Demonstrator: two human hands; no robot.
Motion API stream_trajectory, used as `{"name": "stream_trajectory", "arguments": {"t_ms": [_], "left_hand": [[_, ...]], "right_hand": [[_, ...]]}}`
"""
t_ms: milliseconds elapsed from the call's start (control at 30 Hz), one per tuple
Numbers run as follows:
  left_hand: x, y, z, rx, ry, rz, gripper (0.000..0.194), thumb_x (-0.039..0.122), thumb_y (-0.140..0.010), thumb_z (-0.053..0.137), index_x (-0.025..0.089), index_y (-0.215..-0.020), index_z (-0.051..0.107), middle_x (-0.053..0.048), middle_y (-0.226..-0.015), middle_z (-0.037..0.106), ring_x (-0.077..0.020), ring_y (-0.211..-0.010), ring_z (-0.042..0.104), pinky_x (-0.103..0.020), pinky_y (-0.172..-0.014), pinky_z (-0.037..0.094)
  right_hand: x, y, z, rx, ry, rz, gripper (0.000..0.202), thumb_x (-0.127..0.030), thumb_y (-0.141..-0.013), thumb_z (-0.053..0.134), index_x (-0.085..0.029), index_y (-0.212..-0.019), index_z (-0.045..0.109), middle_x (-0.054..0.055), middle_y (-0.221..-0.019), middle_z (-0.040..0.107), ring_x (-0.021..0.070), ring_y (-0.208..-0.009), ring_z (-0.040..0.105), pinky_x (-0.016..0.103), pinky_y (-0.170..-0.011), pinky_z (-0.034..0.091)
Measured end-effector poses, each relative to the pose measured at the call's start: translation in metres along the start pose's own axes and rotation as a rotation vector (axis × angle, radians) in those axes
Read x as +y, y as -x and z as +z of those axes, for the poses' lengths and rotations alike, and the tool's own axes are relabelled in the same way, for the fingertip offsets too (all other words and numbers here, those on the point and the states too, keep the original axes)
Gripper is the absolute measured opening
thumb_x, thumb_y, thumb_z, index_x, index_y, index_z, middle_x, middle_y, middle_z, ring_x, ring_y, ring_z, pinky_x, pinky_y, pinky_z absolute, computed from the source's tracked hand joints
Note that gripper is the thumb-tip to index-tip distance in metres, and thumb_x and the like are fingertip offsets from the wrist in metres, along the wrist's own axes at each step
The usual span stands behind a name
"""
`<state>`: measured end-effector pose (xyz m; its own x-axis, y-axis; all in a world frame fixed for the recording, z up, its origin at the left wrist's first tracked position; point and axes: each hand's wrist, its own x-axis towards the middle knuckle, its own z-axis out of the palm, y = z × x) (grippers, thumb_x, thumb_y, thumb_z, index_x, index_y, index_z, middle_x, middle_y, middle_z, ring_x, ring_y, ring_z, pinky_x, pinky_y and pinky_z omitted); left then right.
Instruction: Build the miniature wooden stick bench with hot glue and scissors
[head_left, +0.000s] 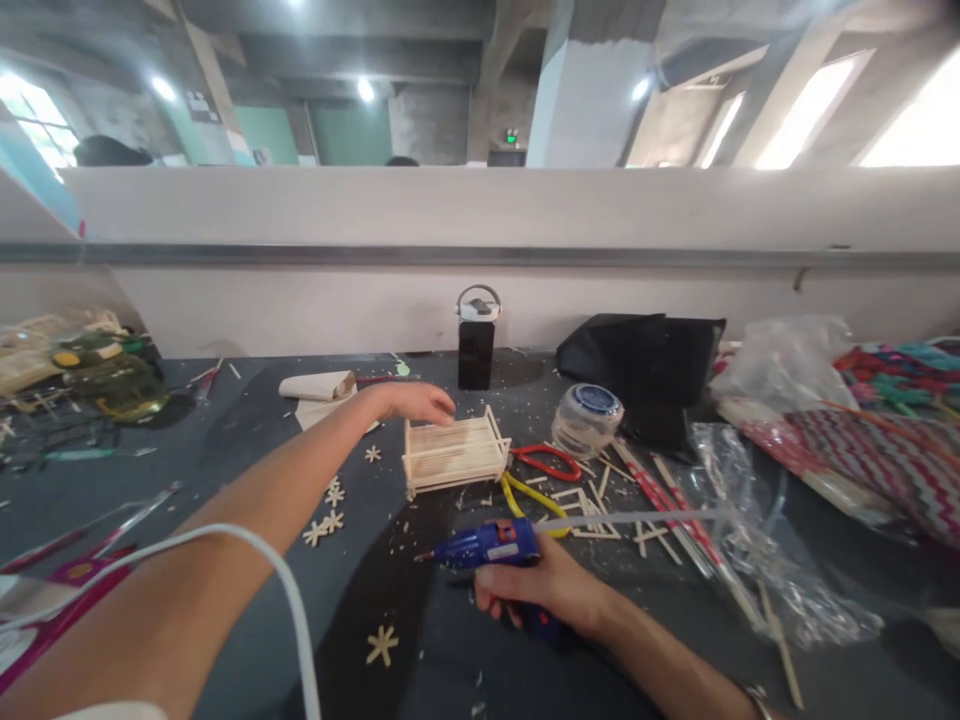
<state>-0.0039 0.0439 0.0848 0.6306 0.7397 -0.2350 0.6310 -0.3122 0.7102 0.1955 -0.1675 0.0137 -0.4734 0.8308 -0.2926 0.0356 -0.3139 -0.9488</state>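
My dark tabletop (232, 430) carries a stick-built frame (454, 455), with a clear jar (587, 425) to its right, star-shaped pieces (332, 521) to its left.

The right hand (536, 585) grips a blue glue gun (487, 545), nozzle pointing left. The left hand (424, 402) is at the far side of a small stick frame (456, 458); contact is unclear. Pliers (551, 463) lie beyond the right hand, a jar (586, 425) farther off. Left of that hand, a wooden star (382, 646) lies on the tabletop (345, 680).

Glossy plastic glue gun (489, 545), wooden frame (456, 455)
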Motion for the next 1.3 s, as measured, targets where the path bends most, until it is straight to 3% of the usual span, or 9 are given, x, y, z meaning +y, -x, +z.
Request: {"name": "stream_trajectory", "arguments": {"t_ms": [167, 333, 467, 600, 767, 933, 1067, 1167, 1300], "left_hand": [[0.005, -0.014, 0.005, -0.125, 0.066, -0.050, 0.041, 0.029, -0.053, 0.075, 0.026, -0.094, 0.074, 0.000, -0.083, 0.074, -0.0176, -0.077, 0.062, -0.024, -0.066, 0.042], [0.006, -0.019, 0.006, -0.204, 0.170, -0.129, 0.037, 0.017, -0.046, 0.076, 0.024, -0.082, 0.075, 0.000, -0.076, 0.073, -0.0177, -0.072, 0.061, -0.026, -0.068, 0.044], [0.001, -0.010, 0.006, -0.221, 0.311, -0.213, 0.033, 0.017, -0.047, 0.079, 0.021, -0.080, 0.075, -0.003, -0.073, 0.073, -0.0194, -0.067, 0.063, -0.030, -0.066, 0.047], [-0.007, 0.011, 0.007, -0.156, 0.533, -0.237, 0.031, 0.020, -0.054, 0.079, 0.019, -0.085, 0.074, -0.005, -0.082, 0.075, -0.0196, -0.069, 0.067, -0.032, -0.070, 0.051], [-0.015, 0.042, 0.017, 0.029, 0.823, -0.246, 0.024, 0.013, -0.058, 0.077, 0.013, -0.082, 0.072, -0.011, -0.082, 0.074, -0.0235, -0.073, 0.069, -0.037, -0.071, 0.054], [-0.022, 0.058, 0.039, 0.486, 1.065, -0.203, 0.014, 0.009, -0.068, 0.069, 0.014, -0.081, 0.065, -0.008, -0.074, 0.071, -0.0190, -0.066, 0.067, -0.032, -0.064, 0.055], [-0.025, 0.054, 0.070, 0.801, 1.180, -0.183, 0.021, 0.006, -0.067, 0.068, 0.017, -0.077, 0.053, -0.002, -0.067, 0.066, -0.0151, -0.062, 0.065, -0.027, -0.061, 0.053], [-0.022, 0.052, 0.093, 0.904, 1.229, -0.198, 0.027, 0.004, -0.065, 0.067, 0.019, -0.076, 0.048, 0.001, -0.065, 0.063, -0.0134, -0.060, 0.064, -0.027, -0.062, 0.052], [-0.012, 0.063, 0.112, 0.941, 1.234, -0.208, 0.030, 0.004, -0.064, 0.066, 0.020, -0.081, 0.047, 0.001, -0.071, 0.064, -0.0132, -0.066, 0.065, -0.028, -0.069, 0.052]], "right_hand": [[-0.004, 0.000, 0.003, -0.009, 0.057, 0.037, 0.040, -0.052, -0.068, 0.075, -0.015, -0.076, 0.063, 0.001, -0.068, 0.066, 0.0074, -0.051, 0.055, 0.015, -0.039, 0.036], [-0.005, 0.002, 0.002, -0.007, 0.052, -0.008, 0.044, -0.055, -0.069, 0.074, -0.015, -0.082, 0.061, 0.002, -0.071, 0.067, 0.0092, -0.055, 0.057, 0.017, -0.041, 0.036], [-0.004, 0.003, -0.002, 0.023, 0.034, -0.041, 0.044, -0.055, -0.069, 0.074, -0.015, -0.082, 0.063, 0.003, -0.072, 0.068, 0.0104, -0.057, 0.059, 0.017, -0.042, 0.038], [-0.003, 0.004, -0.003, 0.052, 0.017, -0.029, 0.041, -0.053, -0.070, 0.075, -0.014, -0.075, 0.065, 0.004, -0.072, 0.068, 0.0102, -0.058, 0.058, 0.018, -0.045, 0.041], [-0.008, 0.007, -0.001, 0.069, -0.028, -0.034, 0.042, -0.053, -0.067, 0.077, -0.013, -0.072, 0.065, 0.004, -0.070, 0.067, 0.0113, -0.059, 0.059, 0.020, -0.047, 0.044], [-0.011, 0.009, -0.003, 0.080, -0.069, -0.080, 0.040, -0.052, -0.067, 0.078, -0.013, -0.071, 0.065, 0.005, -0.070, 0.067, 0.0119, -0.059, 0.059, 0.020, -0.047, 0.044], [-0.014, 0.010, -0.006, 0.099, -0.043, -0.119, 0.043, -0.055, -0.069, 0.074, -0.013, -0.072, 0.066, 0.005, -0.070, 0.066, 0.0124, -0.060, 0.059, 0.021, -0.047, 0.045], [-0.018, 0.011, -0.007, 0.188, -0.024, -0.155, 0.041, -0.054, -0.073, 0.072, -0.014, -0.072, 0.066, 0.005, -0.070, 0.065, 0.0121, -0.060, 0.057, 0.021, -0.048, 0.045], [-0.019, 0.008, -0.009, 0.282, 0.045, -0.185, 0.041, -0.056, -0.071, 0.073, -0.016, -0.073, 0.064, 0.004, -0.071, 0.066, 0.0129, -0.058, 0.057, 0.023, -0.047, 0.044]]}}
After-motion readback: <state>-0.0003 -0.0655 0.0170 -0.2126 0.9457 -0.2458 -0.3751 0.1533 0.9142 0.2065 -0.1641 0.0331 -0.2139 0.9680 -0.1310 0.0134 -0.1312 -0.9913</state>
